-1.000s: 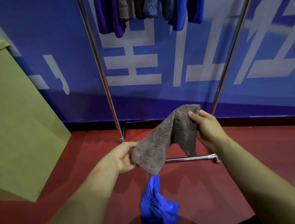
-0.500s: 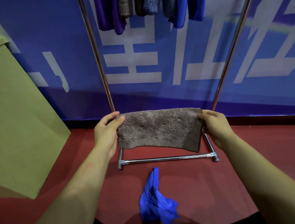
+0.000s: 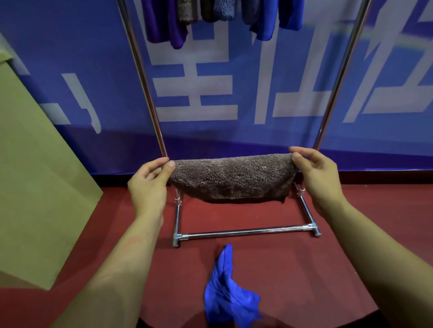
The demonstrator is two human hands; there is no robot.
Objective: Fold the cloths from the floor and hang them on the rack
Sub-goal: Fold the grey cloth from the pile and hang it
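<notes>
A brown fluffy cloth point(image 3: 233, 179) is stretched flat between my two hands in front of the metal rack point(image 3: 244, 231). My left hand point(image 3: 150, 187) pinches its left end and my right hand point(image 3: 317, 174) pinches its right end. The cloth sags in the middle and looks folded over. A crumpled blue cloth point(image 3: 229, 293) lies on the red floor below, near my legs. Several blue, purple and brown cloths point(image 3: 221, 5) hang from the rack's top, which is out of frame.
The rack's two upright poles point(image 3: 144, 79) rise on either side of the cloth. A large green-tan board point(image 3: 21, 166) leans at the left. A blue banner wall point(image 3: 231, 98) stands behind the rack. Red floor point(image 3: 282, 262) spreads under everything.
My left hand has gone up and left, pulling the bunched brown cloth out into a level strip. Both hands have then lifted it slightly, and it now sags more in the middle.
</notes>
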